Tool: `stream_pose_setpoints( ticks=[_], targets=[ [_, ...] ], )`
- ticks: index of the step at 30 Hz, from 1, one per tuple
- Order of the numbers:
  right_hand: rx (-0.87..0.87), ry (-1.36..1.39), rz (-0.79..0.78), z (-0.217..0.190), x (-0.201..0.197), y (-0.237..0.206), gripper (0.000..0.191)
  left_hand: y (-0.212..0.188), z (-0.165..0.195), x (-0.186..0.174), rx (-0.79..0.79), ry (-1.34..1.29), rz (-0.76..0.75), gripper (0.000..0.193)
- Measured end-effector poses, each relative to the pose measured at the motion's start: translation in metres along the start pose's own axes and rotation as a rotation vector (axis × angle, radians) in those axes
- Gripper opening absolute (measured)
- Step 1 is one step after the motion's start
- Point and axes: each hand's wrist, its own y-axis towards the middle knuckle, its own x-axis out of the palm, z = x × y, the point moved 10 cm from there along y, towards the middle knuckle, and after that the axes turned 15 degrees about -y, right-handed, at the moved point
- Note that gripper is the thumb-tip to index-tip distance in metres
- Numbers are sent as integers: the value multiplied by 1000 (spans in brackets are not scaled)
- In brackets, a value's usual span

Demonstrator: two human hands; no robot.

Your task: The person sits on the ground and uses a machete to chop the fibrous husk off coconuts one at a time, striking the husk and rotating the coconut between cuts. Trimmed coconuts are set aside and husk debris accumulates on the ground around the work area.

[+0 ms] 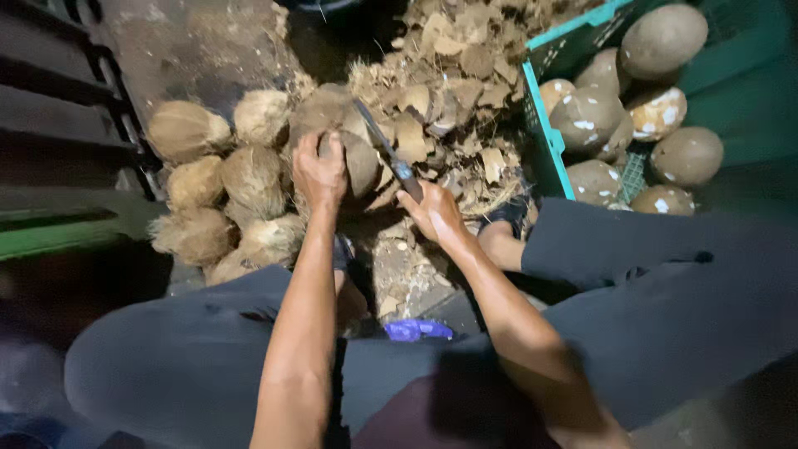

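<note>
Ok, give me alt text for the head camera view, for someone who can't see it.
Seen from above, a seated person's left hand steadies a coconut while the right hand holds a knife against it. Husked coconuts pile at left, husk scraps ahead, peeled coconuts in a green crate at right.

knife handle: I cannot see it; my right hand (434,212) wraps it, and only the blade of the knife (384,150) shows.
coconut under my left hand (320,170): the coconut (359,162) is partly covered by my fingers, so its far side is lost to me.
green crate (544,125): cut off by the top and right edges.
purple thing (418,329): too small and half hidden between my knees; I cannot tell what it is.
upper middle: too dark to read.
</note>
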Motion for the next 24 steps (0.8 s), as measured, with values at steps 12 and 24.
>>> stream_pose_setpoints(
  ticks=[12, 24],
  targets=[
    [154, -91, -386, 11, 57, 1, 36, 9, -48, -33, -131, -582, -22, 41],
    [159, -46, -433, -5, 71, -2, 47, 14, -68, -62, -202, -253, 218, 84]
  ],
)
